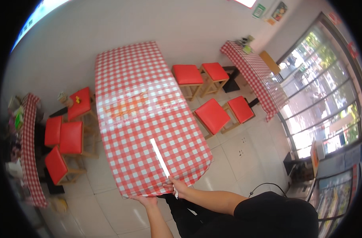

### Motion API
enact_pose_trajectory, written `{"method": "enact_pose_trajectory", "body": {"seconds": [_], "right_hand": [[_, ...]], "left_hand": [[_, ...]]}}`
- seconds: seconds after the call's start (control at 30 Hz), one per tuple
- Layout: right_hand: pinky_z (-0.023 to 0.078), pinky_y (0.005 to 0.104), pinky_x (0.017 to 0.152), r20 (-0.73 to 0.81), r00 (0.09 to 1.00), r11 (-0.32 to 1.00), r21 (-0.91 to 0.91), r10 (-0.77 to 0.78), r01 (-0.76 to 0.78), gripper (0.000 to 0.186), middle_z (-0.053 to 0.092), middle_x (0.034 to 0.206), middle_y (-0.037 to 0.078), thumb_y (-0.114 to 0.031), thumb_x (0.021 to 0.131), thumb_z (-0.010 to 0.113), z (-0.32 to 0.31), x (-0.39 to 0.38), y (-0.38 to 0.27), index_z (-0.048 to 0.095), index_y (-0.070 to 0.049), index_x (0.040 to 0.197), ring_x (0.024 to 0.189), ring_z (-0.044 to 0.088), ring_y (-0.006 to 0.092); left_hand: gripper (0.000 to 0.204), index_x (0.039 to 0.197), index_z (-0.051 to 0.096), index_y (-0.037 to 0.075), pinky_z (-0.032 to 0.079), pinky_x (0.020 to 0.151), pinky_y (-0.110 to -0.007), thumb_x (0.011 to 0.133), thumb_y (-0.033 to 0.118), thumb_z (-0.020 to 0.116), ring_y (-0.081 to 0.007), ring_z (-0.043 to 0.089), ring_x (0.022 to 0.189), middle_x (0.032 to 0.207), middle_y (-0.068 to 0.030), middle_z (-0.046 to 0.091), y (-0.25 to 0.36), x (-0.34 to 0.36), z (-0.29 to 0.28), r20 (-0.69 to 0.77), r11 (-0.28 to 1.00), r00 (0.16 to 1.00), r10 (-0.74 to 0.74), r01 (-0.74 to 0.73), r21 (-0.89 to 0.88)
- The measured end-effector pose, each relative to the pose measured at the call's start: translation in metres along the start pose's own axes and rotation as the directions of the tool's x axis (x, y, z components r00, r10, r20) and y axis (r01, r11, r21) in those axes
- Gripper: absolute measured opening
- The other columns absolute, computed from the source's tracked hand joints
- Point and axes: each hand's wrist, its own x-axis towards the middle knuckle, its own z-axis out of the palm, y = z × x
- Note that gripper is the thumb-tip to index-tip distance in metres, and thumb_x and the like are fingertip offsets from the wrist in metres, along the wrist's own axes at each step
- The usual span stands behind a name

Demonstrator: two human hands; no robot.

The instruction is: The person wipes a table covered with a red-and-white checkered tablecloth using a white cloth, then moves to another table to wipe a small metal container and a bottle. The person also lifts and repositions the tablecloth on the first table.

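Note:
A red-and-white checked tablecloth (137,158) covers a long table in front of me. On its near half lies a narrow, straight white strip (159,156), slanting down to the near edge. My right hand (177,188) is closed at the near end of this strip, and the fingers seem to pinch it; the exact grip is partly hidden. To its left, my left hand (146,200) holds the tablecloth's near edge, its fingertips tucked partly out of sight at the hem. Across the middle of the cloth runs a pale, shiny band (133,105) with blurred orange shapes.
Red-topped stools (212,116) stand right of the table, and several more red stools (71,137) on the left. Another checked table (254,73) is by the barred glass window (320,87); a third checked table (30,150) with items stands far left. A display case (334,194) is at lower right.

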Motion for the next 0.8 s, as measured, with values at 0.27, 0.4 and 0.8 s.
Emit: {"method": "enact_pose_trajectory", "body": {"seconds": [0.27,0.4,0.8], "right_hand": [[0.047,0.0288,0.054,-0.283,0.947,0.955,0.205,-0.153,0.216,0.042,0.074,0.092,0.007,-0.048,0.099,0.072,-0.032,0.011,-0.013,0.067,-0.008,0.11,0.06,0.062,0.0145],[0.049,0.0305,0.054,-0.264,0.959,0.913,0.355,-0.106,0.199,0.039,0.069,0.09,0.006,-0.045,0.096,0.076,-0.046,0.0,-0.03,0.064,-0.011,0.111,0.062,0.06,0.0163],[0.041,0.0291,0.049,-0.246,0.947,0.865,0.408,-0.205,0.293,0.036,0.062,0.079,-0.003,-0.052,0.095,0.077,-0.154,0.011,-0.089,0.065,-0.021,0.108,0.06,0.055,0.0124]], "left_hand": [[0.113,0.169,0.019,0.025,0.031,0.124,-0.065,0.084,0.1,0.016,-0.036,0.024,0.159,0.176,-0.0075,0.018,0.006,-0.029,0.032,-0.054,0.994,0.997,-0.052,0.057,0.089],[0.112,0.169,0.019,0.025,0.03,0.124,-0.066,0.085,0.099,0.013,-0.0356,0.024,0.159,0.176,-0.007,0.019,0.017,-0.018,0.019,-0.072,0.995,0.995,-0.069,0.075,0.073],[0.108,0.169,0.019,0.023,0.031,0.124,-0.063,0.089,0.095,0.008,-0.0365,0.025,0.159,0.176,-0.0068,0.02,0.003,-0.023,0.029,-0.02,0.994,0.999,-0.034,0.036,0.1]]}}
